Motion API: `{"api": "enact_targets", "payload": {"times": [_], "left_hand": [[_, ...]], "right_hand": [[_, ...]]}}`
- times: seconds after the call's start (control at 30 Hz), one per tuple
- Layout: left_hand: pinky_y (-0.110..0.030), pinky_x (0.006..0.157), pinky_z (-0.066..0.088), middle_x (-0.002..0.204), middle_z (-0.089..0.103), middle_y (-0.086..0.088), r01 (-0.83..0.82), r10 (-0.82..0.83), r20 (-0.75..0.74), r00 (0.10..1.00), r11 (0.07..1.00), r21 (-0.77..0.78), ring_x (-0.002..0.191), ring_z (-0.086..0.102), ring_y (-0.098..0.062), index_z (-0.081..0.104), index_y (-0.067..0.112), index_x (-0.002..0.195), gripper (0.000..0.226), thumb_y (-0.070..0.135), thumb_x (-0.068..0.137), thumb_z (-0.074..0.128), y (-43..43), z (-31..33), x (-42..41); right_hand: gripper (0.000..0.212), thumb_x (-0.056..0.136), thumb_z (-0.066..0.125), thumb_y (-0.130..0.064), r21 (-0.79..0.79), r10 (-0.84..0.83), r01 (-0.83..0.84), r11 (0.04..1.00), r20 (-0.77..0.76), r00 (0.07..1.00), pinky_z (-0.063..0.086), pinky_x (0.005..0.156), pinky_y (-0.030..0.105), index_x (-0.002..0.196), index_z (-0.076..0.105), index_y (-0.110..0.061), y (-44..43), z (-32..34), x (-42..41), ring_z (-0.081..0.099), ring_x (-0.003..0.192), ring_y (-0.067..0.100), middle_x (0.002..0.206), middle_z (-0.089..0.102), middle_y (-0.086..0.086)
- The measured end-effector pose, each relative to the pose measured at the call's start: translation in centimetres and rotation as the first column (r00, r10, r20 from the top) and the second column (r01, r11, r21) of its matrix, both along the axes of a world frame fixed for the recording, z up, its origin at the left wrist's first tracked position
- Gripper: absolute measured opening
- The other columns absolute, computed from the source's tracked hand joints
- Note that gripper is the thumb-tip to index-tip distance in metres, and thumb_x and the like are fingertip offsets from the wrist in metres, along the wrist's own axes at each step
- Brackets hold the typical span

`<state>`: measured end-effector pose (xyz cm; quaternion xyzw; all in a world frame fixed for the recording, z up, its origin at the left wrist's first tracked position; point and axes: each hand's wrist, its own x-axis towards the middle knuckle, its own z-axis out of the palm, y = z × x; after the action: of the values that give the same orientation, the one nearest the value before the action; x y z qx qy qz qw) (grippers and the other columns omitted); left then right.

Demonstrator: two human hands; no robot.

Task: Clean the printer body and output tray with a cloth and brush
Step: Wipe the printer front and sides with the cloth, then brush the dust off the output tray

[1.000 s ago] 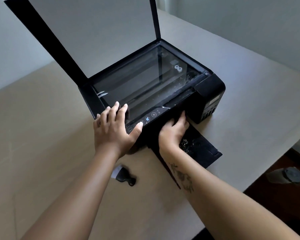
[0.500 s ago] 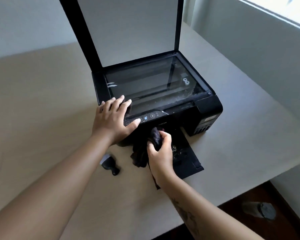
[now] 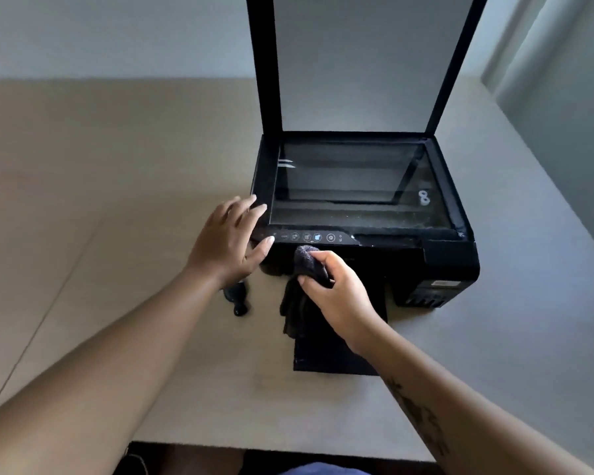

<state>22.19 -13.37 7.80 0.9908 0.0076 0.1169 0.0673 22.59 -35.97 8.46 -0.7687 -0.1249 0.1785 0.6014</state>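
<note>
A black printer (image 3: 450,262) stands on the table with its scanner lid (image 3: 357,60) raised upright and the glass (image 3: 350,186) exposed. My left hand (image 3: 230,240) rests flat on the printer's front left corner, fingers spread beside the control panel (image 3: 309,237). My right hand (image 3: 336,293) grips a dark cloth (image 3: 300,265), bunched against the printer's front just below the panel, with the rest hanging down. The black output tray (image 3: 323,358) sticks out toward me, partly hidden under my right hand and the cloth. A small black brush (image 3: 237,298) lies on the table beneath my left wrist.
The beige table (image 3: 117,200) stretches wide to the left of the printer and ends in a front edge near me. Grey walls run behind and to the right of the table. White specks lie on the glass near its right edge.
My right hand has taken the dark cloth from the output tray and lifted it to the printer's front. The left hand stayed on the printer's corner. My view swung round to face the printer squarely.
</note>
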Motion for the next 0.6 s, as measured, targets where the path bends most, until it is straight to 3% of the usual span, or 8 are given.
{"api": "enact_targets", "payload": {"times": [0.13, 0.33, 0.4, 0.5, 0.6], "left_hand": [[-0.041, 0.107, 0.031, 0.139, 0.047, -0.014, -0.206, 0.206, 0.01, 0.978, 0.978, -0.047, 0.125, 0.042, -0.034, 0.046, 0.008, 0.136, 0.057, 0.047, 0.094, 0.042, 2.1, -1.3, -6.0], [-0.041, 0.102, 0.04, 0.136, 0.051, -0.009, -0.416, 0.407, -0.185, 0.895, 0.909, -0.013, 0.124, 0.044, -0.029, 0.046, 0.01, 0.136, 0.061, 0.049, 0.091, 0.034, 4.8, -5.0, -15.2], [-0.041, 0.1, 0.043, 0.136, 0.053, -0.006, -0.442, 0.428, -0.216, 0.878, 0.896, -0.024, 0.124, 0.045, -0.027, 0.047, 0.013, 0.135, 0.06, 0.049, 0.091, 0.032, 5.2, -6.2, -17.6], [-0.038, 0.1, 0.044, 0.138, 0.052, -0.002, -0.505, 0.464, -0.239, 0.853, 0.85, -0.151, 0.127, 0.043, -0.023, 0.046, 0.015, 0.138, 0.06, 0.051, 0.092, 0.032, 5.8, -7.7, -20.0], [-0.034, 0.102, 0.039, 0.142, 0.047, 0.003, -0.509, 0.433, -0.289, 0.854, 0.809, -0.293, 0.131, 0.037, -0.018, 0.042, 0.02, 0.142, 0.055, 0.049, 0.096, 0.04, 6.3, -8.6, -20.8]], "right_hand": [[0.025, 0.086, 0.067, -0.017, 0.003, 0.155, -0.155, 0.988, -0.052, 0.986, 0.046, 0.063, 0.008, 0.106, 0.062, -0.032, 2.2, -0.2, -0.3, 0.063, 0.074, -0.005, 0.086, 0.068, -0.014], [0.032, 0.088, 0.066, -0.017, -0.012, 0.392, -0.396, 0.918, -0.11, 0.913, 0.052, 0.074, 0.017, 0.115, 0.061, -0.032, 7.9, -1.4, -2.7, 0.064, 0.086, 0.002, 0.098, 0.066, -0.013], [0.031, 0.088, 0.065, -0.017, -0.036, 0.453, -0.458, 0.888, -0.097, 0.886, 0.049, 0.075, 0.014, 0.114, 0.06, -0.035, 9.7, -2.2, -3.7, 0.061, 0.09, 0.001, 0.098, 0.063, -0.017], [0.046, 0.09, 0.063, -0.02, -0.128, 0.571, -0.583, 0.802, -0.12, 0.812, 0.04, 0.075, 0.006, 0.132, 0.05, -0.035, 12.1, -3.5, -4.5, 0.055, 0.103, 0.003, 0.109, 0.052, -0.024], [0.061, 0.091, 0.061, -0.016, -0.273, 0.637, -0.656, 0.703, -0.168, 0.752, 0.045, 0.087, 0.022, 0.144, 0.036, -0.03, 13.9, -6.2, -4.7, 0.051, 0.112, 0.01, 0.122, 0.044, -0.016]]}}
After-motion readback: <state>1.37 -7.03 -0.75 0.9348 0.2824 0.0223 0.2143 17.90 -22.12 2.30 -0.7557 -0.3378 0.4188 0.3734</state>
